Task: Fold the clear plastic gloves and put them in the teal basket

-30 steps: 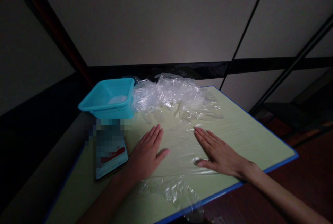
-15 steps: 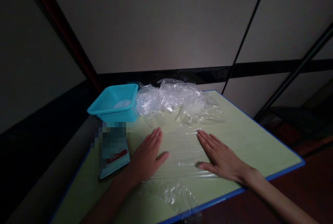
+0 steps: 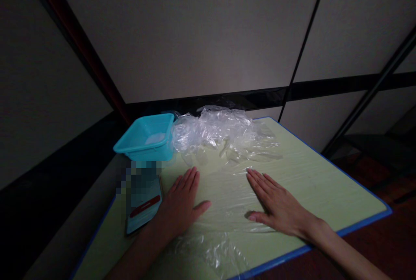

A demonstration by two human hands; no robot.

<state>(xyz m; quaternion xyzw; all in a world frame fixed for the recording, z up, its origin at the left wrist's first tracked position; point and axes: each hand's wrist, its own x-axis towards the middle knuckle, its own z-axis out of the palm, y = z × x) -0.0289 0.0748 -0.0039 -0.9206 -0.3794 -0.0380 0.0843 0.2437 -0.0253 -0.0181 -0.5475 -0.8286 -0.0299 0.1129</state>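
Both of my hands lie flat, palms down, on a sheet of clear plastic film [image 3: 224, 193] spread over a pale green table [image 3: 325, 184] with a blue edge. My left hand [image 3: 180, 204] rests with fingers stretched out near a phone [image 3: 144, 206]. My right hand [image 3: 276, 204] lies open to the right, fingers together and pointing away from me. Beyond my fingertips a crumpled heap of clear plastic [image 3: 217, 130] sits at the table's far edge.
A turquoise plastic tub [image 3: 146, 138] stands at the far left corner of the table, touching the plastic heap. Pale wall panels with dark frames rise behind. Dark floor lies to the right of the table.
The view has shifted a little, so the table sits lower in the frame. Both hands stay flat on the film in the same places.
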